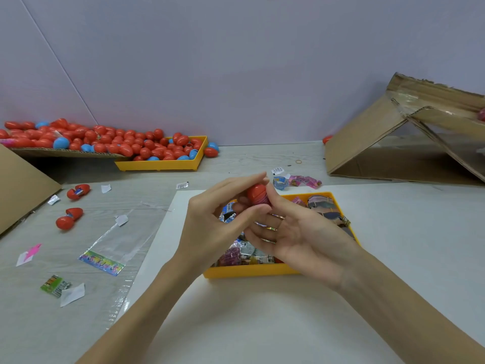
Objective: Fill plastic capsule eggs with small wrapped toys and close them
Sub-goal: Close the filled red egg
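Far left there's a heap of closed eggs [105, 143] spilling off a cardboard sheet into a yellow tray [160, 165], mostly red with roughly 10 blue ones showing; way too many reds to count properly. Nearer on the table, 2 open red eggs [73, 206] lie hinged apart, and the upper one seems to have a toy tucked in it. There's also 1 clear plastic bag [115, 248] with a colourful header, and a few paper scraps around it.

Middle: the left hand [210, 227] has its thumb and fingertips curled in and pinching the red egg [258, 194], which sits up in the air just above the near yellow tray [252, 271] of wrapped toys [241, 253]. The right hand [296, 232] meets it from the other side, thumb pressing on the shell, other fingers fairly straight and spread underneath it.

Looks like the closing step to me. I'd say tuck any wrapper edge fully inside first, line the 2 halves up square, then squeeze evenly until the seam snaps. A pinched wrapper would probably pop it open again.

Right of the hands, about 3 loose wrapped toys [296, 181] sit behind the tray, then 1 big cardboard box [393, 143] tipped on its side.
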Motion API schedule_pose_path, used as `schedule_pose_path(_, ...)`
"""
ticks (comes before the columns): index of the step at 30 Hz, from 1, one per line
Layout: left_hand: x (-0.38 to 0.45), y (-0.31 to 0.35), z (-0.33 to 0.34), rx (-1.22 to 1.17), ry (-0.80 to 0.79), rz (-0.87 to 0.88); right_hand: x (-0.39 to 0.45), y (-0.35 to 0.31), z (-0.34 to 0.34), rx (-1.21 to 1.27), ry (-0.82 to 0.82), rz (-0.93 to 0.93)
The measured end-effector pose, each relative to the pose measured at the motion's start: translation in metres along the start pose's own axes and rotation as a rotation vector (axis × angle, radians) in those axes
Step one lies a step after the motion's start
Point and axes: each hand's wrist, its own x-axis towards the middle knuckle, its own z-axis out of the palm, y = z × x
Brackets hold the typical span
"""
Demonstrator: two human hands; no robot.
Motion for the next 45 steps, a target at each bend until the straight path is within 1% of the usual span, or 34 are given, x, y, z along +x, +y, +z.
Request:
schedule_pose_path(2,0.0,0.001,0.002,-0.062,0.008,-0.037,0.0,0.001,0.001,0.023,0.006,0.008)
schedule_pose_path(5,-0.001,0.003,0.006,-0.19,0.002,-0.145,0.0,0.0,0.002,-0.016,0.042,-0.021)
schedule_pose_path(8,0.0,0.003,0.005,-0.26,-0.015,-0.228,0.002,0.002,0.003,-0.05,0.085,-0.041)
schedule_pose_path(17,-0.001,0.001,0.005,-0.295,-0.024,-0.259,0.005,0.004,0.002,-0.074,0.139,-0.079)
schedule_pose_path(20,0.0,0.001,0.006,-0.423,-0.022,-0.357,0.004,0.004,-0.001,-0.144,0.166,-0.105)
schedule_pose_path(24,0.001,0.0,0.008,-0.615,-0.019,-0.511,0.003,0.002,-0.003,-0.262,0.157,-0.166)
schedule_pose_path(27,0.003,0.0,0.006,-0.692,-0.036,-0.578,0.002,0.001,-0.002,-0.411,0.165,-0.198)
schedule_pose_path(33,0.004,0.0,0.003,-0.752,-0.041,-0.586,0.003,0.0,-0.007,-0.616,0.184,-0.281)
schedule_pose_path(37,0.003,0.002,0.007,-0.755,-0.009,-0.588,0.007,0.003,-0.009,-0.593,0.178,-0.287)
schedule_pose_path(39,0.002,0.001,0.009,-0.734,-0.003,-0.594,0.007,0.004,-0.01,-0.625,0.162,-0.296)
schedule_pose_path(43,0.004,-0.002,0.005,-0.8,-0.043,-0.636,0.006,0.0,-0.017,-0.7,0.13,-0.302)
schedule_pose_path(45,0.004,-0.002,0.002,-0.815,-0.056,-0.63,0.006,-0.002,-0.018,-0.751,0.11,-0.306)
